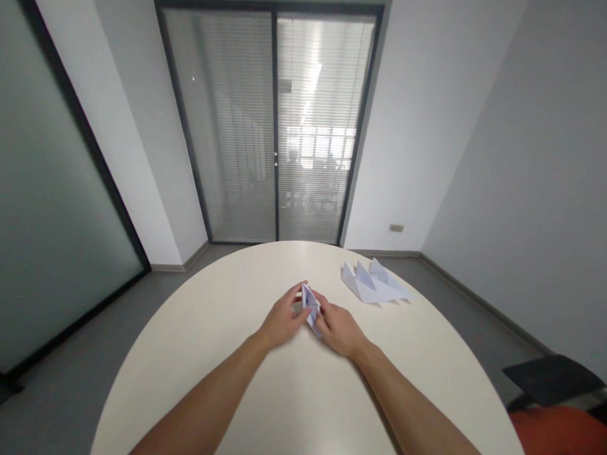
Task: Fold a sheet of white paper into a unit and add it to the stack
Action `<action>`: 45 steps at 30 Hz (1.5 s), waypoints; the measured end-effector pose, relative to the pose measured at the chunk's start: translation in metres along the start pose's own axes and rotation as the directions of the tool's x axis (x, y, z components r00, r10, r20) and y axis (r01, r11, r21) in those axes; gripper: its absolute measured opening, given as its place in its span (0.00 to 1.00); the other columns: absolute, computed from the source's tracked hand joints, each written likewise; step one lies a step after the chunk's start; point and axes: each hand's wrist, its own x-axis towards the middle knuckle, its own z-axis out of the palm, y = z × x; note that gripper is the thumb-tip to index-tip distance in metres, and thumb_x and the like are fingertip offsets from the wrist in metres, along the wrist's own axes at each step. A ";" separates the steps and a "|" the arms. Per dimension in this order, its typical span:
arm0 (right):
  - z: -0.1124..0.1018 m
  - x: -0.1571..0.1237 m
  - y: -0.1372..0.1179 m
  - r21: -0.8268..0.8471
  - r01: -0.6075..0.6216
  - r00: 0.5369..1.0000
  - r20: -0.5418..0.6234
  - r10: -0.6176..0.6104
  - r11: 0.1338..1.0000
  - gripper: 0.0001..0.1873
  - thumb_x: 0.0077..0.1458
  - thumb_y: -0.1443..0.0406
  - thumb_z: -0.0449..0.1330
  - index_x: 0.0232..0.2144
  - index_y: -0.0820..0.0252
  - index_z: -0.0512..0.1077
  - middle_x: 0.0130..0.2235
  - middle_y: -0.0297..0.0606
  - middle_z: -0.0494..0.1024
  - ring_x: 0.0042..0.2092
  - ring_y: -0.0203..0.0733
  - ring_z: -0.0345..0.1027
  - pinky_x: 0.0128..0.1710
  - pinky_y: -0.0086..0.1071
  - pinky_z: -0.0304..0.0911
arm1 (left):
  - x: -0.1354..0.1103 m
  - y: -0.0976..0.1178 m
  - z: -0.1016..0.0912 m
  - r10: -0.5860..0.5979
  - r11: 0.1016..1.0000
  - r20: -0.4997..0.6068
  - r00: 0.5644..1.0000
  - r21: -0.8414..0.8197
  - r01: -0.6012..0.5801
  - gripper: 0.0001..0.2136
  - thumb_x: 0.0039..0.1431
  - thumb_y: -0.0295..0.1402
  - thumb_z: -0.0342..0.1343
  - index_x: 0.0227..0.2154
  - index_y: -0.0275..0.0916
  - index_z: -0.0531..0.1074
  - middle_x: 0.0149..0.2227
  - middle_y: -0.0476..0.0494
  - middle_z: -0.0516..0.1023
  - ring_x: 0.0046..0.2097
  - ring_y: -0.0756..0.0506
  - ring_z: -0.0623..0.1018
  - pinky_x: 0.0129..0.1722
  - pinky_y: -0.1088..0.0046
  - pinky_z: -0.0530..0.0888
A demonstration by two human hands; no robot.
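The fingers of the left hand (284,320) curl around the near-left edge of a small folded paper piece (311,309), thumb and forefinger pinching it; the fingers of the right hand (338,328) close on its right side, at about three o'clock from the paper. The paper stands tilted between the two hands, near the middle of the round white table (230,331). Its lower part is covered by the fingers, so the full shape of the fold cannot be made out, nor whether it touches the tabletop. The fingertips themselves are small and partly hidden behind the paper.

Both forearms run back toward six o'clock and are cut off by the bottom edge of the view.

At about two o'clock from the hands, well apart from them, lie finished folded paper shapes (374,283) with pointed peaks; how many there are is hard to tell, as they overlap.

At four o'clock a dark chair (552,379) is cut off by the frame. At twelve o'clock, beyond the table, stand glass doors with blinds (272,127).
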 end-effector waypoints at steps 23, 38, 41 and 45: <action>0.003 0.005 0.025 0.628 -0.104 0.983 -0.054 0.176 0.771 0.23 0.61 0.62 0.45 0.52 0.58 0.73 0.48 0.40 0.78 0.42 0.44 0.71 0.40 0.35 0.67 | 0.006 -0.008 -0.011 -0.107 0.971 0.026 0.994 -0.213 0.110 0.11 0.56 0.29 0.57 0.40 0.37 0.79 0.60 0.35 0.72 0.55 0.39 0.76 0.54 0.58 0.74; 0.014 0.006 0.027 0.477 -0.080 0.981 -0.118 0.154 0.876 0.29 0.56 0.57 0.61 0.58 0.56 0.65 0.36 0.34 0.77 0.34 0.39 0.68 0.36 0.32 0.64 | 0.006 -0.003 -0.007 -0.137 0.973 0.020 0.990 -0.183 0.139 0.20 0.54 0.33 0.61 0.50 0.37 0.69 0.41 0.42 0.79 0.43 0.45 0.79 0.41 0.70 0.75; 0.011 0.004 0.022 0.412 -0.106 0.987 -0.069 0.148 0.905 0.32 0.53 0.58 0.64 0.59 0.55 0.64 0.34 0.32 0.77 0.31 0.38 0.67 0.33 0.31 0.63 | 0.007 -0.004 -0.008 -0.142 0.981 0.010 0.990 -0.133 0.142 0.17 0.54 0.34 0.61 0.46 0.37 0.71 0.40 0.43 0.79 0.42 0.45 0.79 0.43 0.69 0.74; 0.009 0.002 0.018 0.380 -0.129 0.989 -0.020 0.148 0.916 0.34 0.52 0.59 0.65 0.60 0.54 0.63 0.35 0.32 0.78 0.32 0.39 0.69 0.34 0.31 0.63 | 0.006 -0.004 -0.007 -0.145 0.981 0.026 0.989 -0.129 0.147 0.15 0.54 0.34 0.61 0.44 0.37 0.71 0.40 0.42 0.80 0.42 0.44 0.80 0.44 0.68 0.74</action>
